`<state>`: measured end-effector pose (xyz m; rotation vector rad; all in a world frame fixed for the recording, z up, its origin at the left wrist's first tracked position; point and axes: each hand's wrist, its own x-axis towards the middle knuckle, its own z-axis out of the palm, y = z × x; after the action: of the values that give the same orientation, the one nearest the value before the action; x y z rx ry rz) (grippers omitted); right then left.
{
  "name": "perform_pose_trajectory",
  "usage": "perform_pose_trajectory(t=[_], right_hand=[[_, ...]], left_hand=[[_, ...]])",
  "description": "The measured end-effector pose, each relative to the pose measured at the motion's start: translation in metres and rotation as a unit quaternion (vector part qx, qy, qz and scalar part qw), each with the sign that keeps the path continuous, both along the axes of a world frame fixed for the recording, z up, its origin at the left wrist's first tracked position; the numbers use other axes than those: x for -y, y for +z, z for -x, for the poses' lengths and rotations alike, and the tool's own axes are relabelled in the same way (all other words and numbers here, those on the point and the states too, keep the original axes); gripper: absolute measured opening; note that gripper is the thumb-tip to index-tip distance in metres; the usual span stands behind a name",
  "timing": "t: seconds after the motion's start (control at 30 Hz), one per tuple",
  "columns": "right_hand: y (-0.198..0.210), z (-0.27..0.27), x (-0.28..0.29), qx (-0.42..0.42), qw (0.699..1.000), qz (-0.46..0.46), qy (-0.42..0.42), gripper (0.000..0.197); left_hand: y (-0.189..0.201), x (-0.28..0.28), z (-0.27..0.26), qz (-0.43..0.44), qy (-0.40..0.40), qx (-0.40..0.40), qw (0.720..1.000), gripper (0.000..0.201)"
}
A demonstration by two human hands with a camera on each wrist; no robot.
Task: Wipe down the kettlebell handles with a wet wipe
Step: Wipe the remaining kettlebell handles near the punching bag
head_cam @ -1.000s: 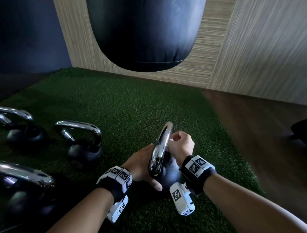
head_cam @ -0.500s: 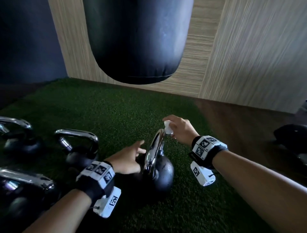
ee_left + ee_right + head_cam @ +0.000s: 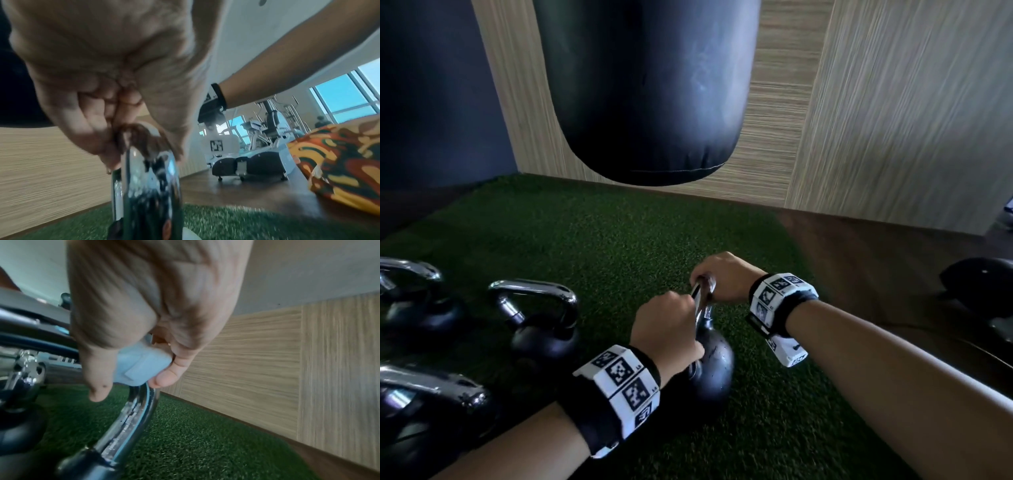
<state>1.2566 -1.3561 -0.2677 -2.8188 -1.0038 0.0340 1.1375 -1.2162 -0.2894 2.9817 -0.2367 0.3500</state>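
Closest to the camera, the left hand point(image 3: 666, 330) is curled in a fist around the near side of the chrome handle point(image 3: 703, 301) of a black kettlebell point(image 3: 714, 368), which sits on the green turf point(image 3: 619, 246) right between both arms. Just past it, the right hand point(image 3: 726, 279) is wrapped over the top of that same handle, and the right wrist view shows its thumb and fingers pinching a folded pale wet wipe point(image 3: 141, 364) right against the chrome bend. Off to the left there are three more kettlebells point(image 3: 544, 329) on the turf. Further back, a big dark punching bag point(image 3: 643, 92) hangs in front of a wood-panel wall point(image 3: 893, 120).
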Motion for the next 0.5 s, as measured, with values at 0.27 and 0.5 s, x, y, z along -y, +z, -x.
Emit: perform_pose_trajectory(t=[0.27, 0.5], right_hand=[[-0.004, 0.0, 0.009, 0.009, 0.999, 0.0, -0.033, 0.016], [-0.004, 0.016, 0.032, -0.009, 0.991, -0.015, -0.13, 0.011]], left_hand=[[0.0, -0.03, -0.022, 0.102, -0.094, -0.057, 0.989, 0.032], [0.02, -0.068, -0.073, 0.003, -0.192, -0.126, 0.973, 0.059]])
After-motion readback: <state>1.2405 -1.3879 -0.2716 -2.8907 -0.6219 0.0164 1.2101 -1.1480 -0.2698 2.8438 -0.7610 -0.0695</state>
